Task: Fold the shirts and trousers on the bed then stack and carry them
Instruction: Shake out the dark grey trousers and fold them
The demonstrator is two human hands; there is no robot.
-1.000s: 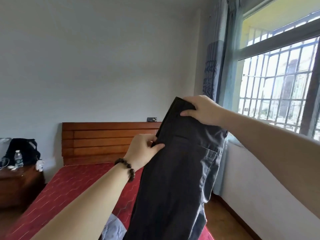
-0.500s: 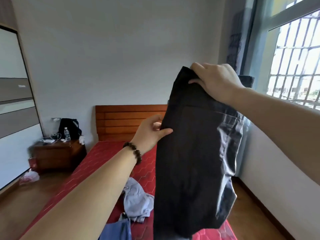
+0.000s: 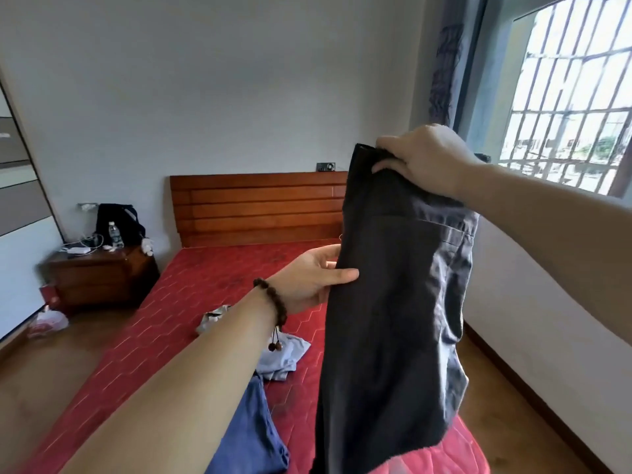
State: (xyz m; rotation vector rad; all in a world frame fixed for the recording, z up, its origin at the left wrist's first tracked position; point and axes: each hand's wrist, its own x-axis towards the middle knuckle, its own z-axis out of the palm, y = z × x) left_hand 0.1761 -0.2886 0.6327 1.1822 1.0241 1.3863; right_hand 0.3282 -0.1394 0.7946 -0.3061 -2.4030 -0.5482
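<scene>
Dark grey trousers [image 3: 393, 319] hang upright in the air above the red bed [image 3: 212, 289]. My right hand [image 3: 420, 159] grips their waistband at the top. Lower down, my left hand [image 3: 314, 275], with a bead bracelet on the wrist, pinches the trousers' left edge between thumb and fingers. On the bed lie a crumpled light grey garment [image 3: 280, 354] and a blue garment [image 3: 253, 436], both partly hidden behind my left forearm.
A wooden headboard [image 3: 256, 206] stands against the far wall. At the left is a nightstand [image 3: 99, 275] with a black bag, a water bottle [image 3: 115, 234] and cables. A barred window [image 3: 574, 97] and curtain are on the right; wooden floor runs along both sides of the bed.
The view has tilted down, showing more of the bed. My left hand slid lower along the trousers' left edge while my right hand kept hold of the waistband.
</scene>
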